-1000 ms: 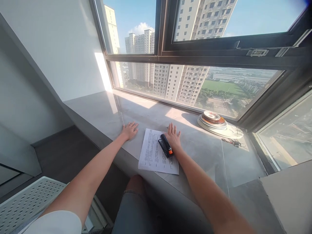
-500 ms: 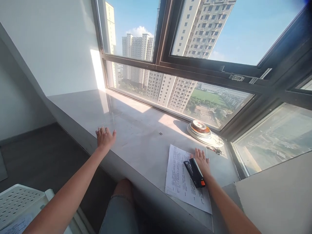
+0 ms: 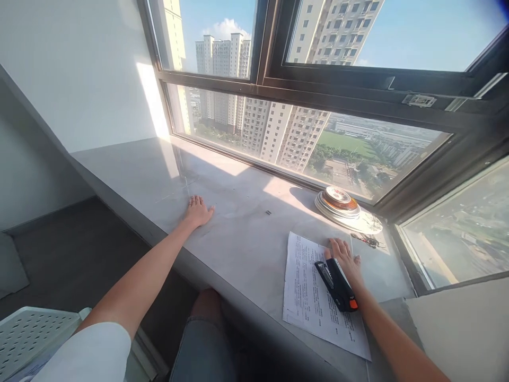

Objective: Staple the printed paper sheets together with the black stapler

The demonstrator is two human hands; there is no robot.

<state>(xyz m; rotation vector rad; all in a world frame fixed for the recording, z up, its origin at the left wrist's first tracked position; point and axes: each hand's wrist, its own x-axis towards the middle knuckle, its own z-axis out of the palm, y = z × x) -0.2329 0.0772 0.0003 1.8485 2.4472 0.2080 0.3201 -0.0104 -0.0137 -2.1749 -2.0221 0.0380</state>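
My left hand (image 3: 199,212) lies flat on the grey window sill (image 3: 238,249), fingers stretched out, holding nothing. On the right, my right hand (image 3: 345,257) rests palm down with its fingers spread, at the upper right edge of a printed sheet of paper (image 3: 302,297). A black stapler (image 3: 338,285) with an orange end lies on the sheet, just beside that hand and its wrist; whether they touch I cannot tell. Two small dark staple strips, or bits like them, (image 3: 268,212) lie on the sill between my hands.
A stack of plates or coiled reels (image 3: 338,204) stands by the window, with a small dark tangle of wires or keys (image 3: 368,241) in front. The dark window frame (image 3: 302,95) borders the sill. At lower left is a pale green perforated basket (image 3: 35,334).
My left hand has moved right and forward from the sill's front edge onto its surface. The view has shifted slightly; my right hand, the paper and the stapler keep their places.
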